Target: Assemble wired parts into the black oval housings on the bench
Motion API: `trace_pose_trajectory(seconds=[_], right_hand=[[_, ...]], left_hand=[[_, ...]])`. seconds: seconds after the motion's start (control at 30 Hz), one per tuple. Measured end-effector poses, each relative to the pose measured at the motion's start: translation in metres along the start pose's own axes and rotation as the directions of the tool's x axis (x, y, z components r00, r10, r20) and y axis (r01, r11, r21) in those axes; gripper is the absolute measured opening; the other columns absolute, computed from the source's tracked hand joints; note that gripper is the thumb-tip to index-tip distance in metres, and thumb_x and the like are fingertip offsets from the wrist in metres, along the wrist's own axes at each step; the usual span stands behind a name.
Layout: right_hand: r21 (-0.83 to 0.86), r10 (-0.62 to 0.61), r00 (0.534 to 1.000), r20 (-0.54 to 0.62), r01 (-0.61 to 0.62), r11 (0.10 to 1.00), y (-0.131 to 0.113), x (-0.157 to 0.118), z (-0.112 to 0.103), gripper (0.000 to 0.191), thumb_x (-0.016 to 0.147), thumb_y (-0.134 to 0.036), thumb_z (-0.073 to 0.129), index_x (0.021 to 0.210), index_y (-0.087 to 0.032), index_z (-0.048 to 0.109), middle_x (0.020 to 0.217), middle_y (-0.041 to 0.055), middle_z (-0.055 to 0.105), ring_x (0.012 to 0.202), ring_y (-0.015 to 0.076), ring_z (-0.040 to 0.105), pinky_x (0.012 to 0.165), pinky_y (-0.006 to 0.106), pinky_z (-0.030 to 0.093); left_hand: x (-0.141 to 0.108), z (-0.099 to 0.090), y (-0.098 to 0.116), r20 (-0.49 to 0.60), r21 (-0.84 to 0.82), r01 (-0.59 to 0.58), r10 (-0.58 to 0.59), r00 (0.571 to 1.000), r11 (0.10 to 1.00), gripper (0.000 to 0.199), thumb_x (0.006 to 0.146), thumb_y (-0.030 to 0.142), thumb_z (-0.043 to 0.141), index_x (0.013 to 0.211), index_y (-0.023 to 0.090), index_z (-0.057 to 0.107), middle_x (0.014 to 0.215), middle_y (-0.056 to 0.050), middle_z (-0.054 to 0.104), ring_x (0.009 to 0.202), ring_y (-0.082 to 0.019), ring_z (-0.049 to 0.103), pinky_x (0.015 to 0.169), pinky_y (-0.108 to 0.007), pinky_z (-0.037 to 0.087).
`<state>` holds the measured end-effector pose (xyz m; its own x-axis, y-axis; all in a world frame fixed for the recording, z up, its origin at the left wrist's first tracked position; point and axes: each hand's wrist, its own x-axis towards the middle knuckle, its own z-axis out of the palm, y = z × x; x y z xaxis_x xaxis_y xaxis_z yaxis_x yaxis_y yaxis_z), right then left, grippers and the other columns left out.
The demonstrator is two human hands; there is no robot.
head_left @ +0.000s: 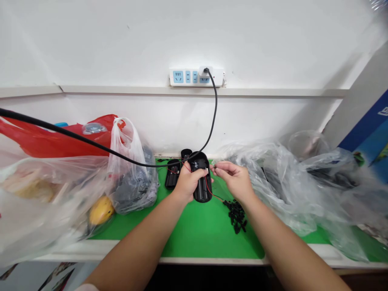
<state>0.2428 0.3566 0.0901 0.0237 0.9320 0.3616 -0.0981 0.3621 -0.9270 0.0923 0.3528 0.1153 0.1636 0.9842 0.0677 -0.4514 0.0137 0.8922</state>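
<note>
A black oval housing lies on the green mat, and my left hand grips its left side with the thumb over the upper part. Thin red and dark wires run out of it. At its right edge, my right hand has thumb and forefinger pinched together; what they hold is too small to make out. A second black housing with wires lies to the left of my left hand. Small black pieces form a pile below my right hand.
Plastic bags with items stand at the left, beside a yellow object. More clear bags cover the right side. A black cable hangs from the wall power strip and crosses over the black housing.
</note>
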Motion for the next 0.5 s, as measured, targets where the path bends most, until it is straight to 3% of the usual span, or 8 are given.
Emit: trace_pose_trajectory(seconds=[0.1,0.3,0.4,0.5], right_hand=[[-0.307,-0.286,0.958,0.007,0.274,0.911,0.0026,-0.0010,0.0017,0.013,0.080,-0.026,0.062,0.084,-0.017,0.071,0.091,0.0058,0.062,0.084,0.0114,0.059,0.076,0.027,0.052],[-0.494,-0.400,0.913,0.086,0.387,0.779,0.0097,-0.0014,0.0009,0.016,0.082,-0.020,0.054,0.087,-0.018,0.069,0.082,0.0041,0.062,0.073,0.0099,0.057,0.064,0.023,0.048],[-0.611,-0.415,0.905,0.099,0.384,0.692,0.0103,-0.0022,-0.0006,0.013,0.076,-0.015,0.054,0.079,-0.016,0.067,0.076,0.0035,0.062,0.067,0.0100,0.055,0.060,0.022,0.044],[-0.720,-0.368,0.926,0.088,0.314,0.619,0.0093,-0.0033,-0.0019,0.011,0.069,-0.011,0.053,0.071,-0.014,0.063,0.066,0.0027,0.058,0.060,0.0096,0.050,0.055,0.021,0.038]], left_hand=[[-0.0015,0.0005,-0.0015,-0.008,0.006,0.034,-0.034,0.999,0.999,0.044,0.058,0.015,0.071,0.098,0.017,0.051,0.080,-0.002,0.065,0.054,-0.017,0.063,0.051,-0.032,0.053],[-0.0038,0.0023,-0.0054,-0.005,0.039,0.030,-0.030,1.000,0.999,0.048,0.058,0.016,0.071,0.102,0.019,0.052,0.077,0.000,0.061,0.052,-0.016,0.061,0.053,-0.033,0.053],[-0.0048,0.0038,-0.0050,0.040,0.210,-0.131,0.126,0.991,0.969,0.050,0.060,0.012,0.069,0.107,0.021,0.055,0.086,-0.001,0.062,0.068,-0.016,0.063,0.069,-0.033,0.053],[-0.0058,0.0044,-0.0042,0.136,0.394,-0.340,0.311,0.941,0.854,0.046,0.060,0.007,0.067,0.103,0.019,0.060,0.099,-0.003,0.062,0.095,-0.018,0.059,0.090,-0.029,0.046]])
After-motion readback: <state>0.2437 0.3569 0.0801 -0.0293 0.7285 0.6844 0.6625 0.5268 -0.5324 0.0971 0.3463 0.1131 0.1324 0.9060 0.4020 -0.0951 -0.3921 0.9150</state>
